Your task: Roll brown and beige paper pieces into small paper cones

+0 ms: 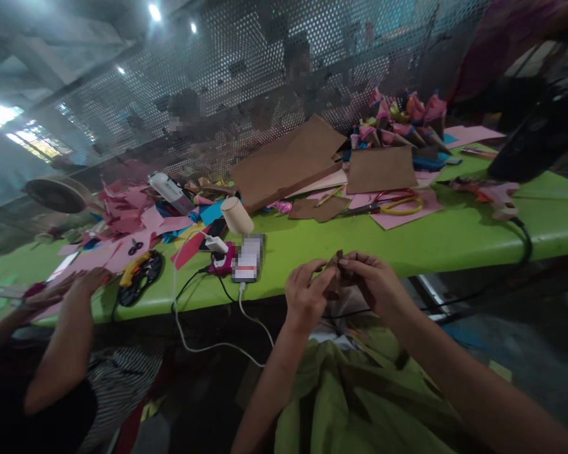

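Note:
Just off the table's front edge, above my lap, a small piece of brown paper [332,291], folded or rolled, is held between both hands. My left hand [307,290] is closed around its left side, with the fingers bent over it. At its upper right, my right hand [370,277] pinches the paper between thumb and fingertips. Parts of the piece are hidden behind the fingers. A phone [248,258] on a white cable lies on the green table [307,243], to the left of my hands.
Scissors [397,203], brown sheets [381,170] and pink-topped paper pieces [397,120] lie toward the back. A glue gun [495,197] rests at the right. Left are a paper cup [236,215], a tape dispenser [141,277] and a co-worker's hands [92,280]. Cables hang over the edge.

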Available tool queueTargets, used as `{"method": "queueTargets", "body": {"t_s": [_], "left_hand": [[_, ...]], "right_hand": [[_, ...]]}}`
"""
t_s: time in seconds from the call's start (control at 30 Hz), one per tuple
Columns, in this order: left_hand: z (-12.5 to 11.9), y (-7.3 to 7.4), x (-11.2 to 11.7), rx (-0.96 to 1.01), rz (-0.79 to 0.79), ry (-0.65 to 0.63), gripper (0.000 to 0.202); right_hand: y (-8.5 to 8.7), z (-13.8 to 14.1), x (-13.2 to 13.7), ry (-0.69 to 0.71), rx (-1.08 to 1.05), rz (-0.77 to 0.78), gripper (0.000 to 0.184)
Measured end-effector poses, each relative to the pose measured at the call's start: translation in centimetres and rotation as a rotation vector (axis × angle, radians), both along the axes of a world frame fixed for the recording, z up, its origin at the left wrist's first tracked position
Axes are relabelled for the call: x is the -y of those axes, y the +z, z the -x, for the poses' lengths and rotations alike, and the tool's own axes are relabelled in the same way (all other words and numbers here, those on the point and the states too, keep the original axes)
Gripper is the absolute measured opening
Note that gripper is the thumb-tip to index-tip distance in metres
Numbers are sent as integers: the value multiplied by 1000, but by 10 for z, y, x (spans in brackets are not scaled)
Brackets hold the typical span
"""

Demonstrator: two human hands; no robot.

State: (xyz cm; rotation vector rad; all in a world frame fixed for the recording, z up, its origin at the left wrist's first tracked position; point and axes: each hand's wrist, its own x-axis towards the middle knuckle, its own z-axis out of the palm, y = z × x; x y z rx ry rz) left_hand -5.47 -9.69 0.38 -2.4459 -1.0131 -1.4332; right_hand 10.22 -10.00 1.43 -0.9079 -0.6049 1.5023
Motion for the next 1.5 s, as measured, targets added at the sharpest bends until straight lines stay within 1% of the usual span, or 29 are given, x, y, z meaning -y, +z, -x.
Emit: {"method": "queueTargets", "body": {"t_s": [0.23, 0.47, 0.67, 0.77, 0.87, 0.97, 1.07, 1.1, 1.17, 1.23, 1.27, 1.33, 1.4, 1.5], "left_hand": [[3, -2, -2, -54, 26, 4, 24], [2, -1, -3, -3, 25, -41, 28], [0, 0, -1, 15, 50, -65, 29], [1, -1, 1, -1, 87, -70, 34], [2, 0, 4, 3, 147, -105, 42], [6, 6, 10, 20, 256, -175, 55], [13, 11, 14, 119, 489, -292, 64], [15, 12, 14, 191, 594, -334, 64], [18, 13, 11, 368, 821, -402, 55], [17, 12, 6, 509, 1019, -426, 42], [15, 12, 3, 540, 1086, -416, 40], [7, 12, -2, 545, 1144, -394, 40], [-1, 11, -4, 553, 1152, -400, 38], [-11, 10, -4, 637, 1172, -418, 35]], "right_hand": [[-2, -2, -1, 13, 14, -18, 34], [-1, -1, -1, 18, -5, -21, 35], [-1, 0, -2, 21, 32, -44, 35], [-2, 0, -3, 15, 49, -56, 35], [-2, -1, -3, -6, 70, -64, 34], [0, -3, -4, -35, 82, -65, 33], [2, -7, -4, -39, 105, -65, 32], [2, -8, -4, -39, 113, -63, 31], [3, -9, -3, -38, 132, -60, 31], [3, -9, -2, -24, 149, -63, 31], [3, -9, -1, -12, 160, -65, 31], [3, -8, 0, 14, 180, -71, 33], [3, -7, 1, 33, 203, -77, 34], [4, -7, 1, 29, 220, -78, 38]]}}
